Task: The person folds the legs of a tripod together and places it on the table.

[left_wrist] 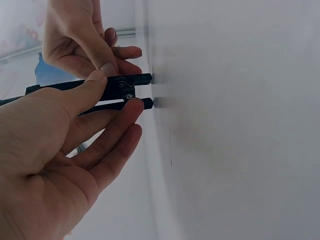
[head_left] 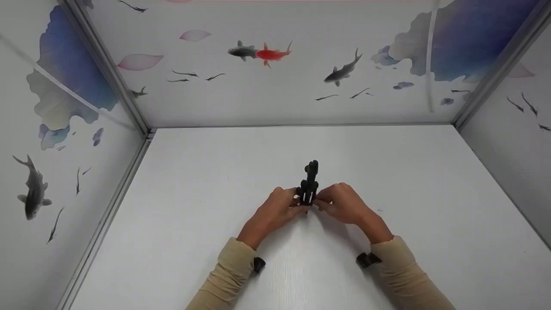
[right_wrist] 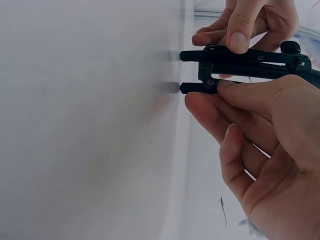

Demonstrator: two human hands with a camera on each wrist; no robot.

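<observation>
A small black tripod (head_left: 311, 174) with its legs folded close together stands upright between both hands, its feet right at the white tabletop. My left hand (head_left: 279, 209) pinches its lower part from the left; in the left wrist view the thumb lies along one leg (left_wrist: 142, 78) and the fingertips touch the other side. From the right, my right hand (head_left: 344, 204) pinches a leg (right_wrist: 190, 88) between thumb and index finger, near the foot, with the other fingers curled below. A round knob (right_wrist: 290, 47) shows farther up the tripod.
A white table (head_left: 193, 172) extends around the hands. White panels (head_left: 275, 99) printed with fish and petals rise at the back and both sides, joined by grey metal corner posts (head_left: 105, 64). Black straps (head_left: 368, 260) sit at the sleeve cuffs.
</observation>
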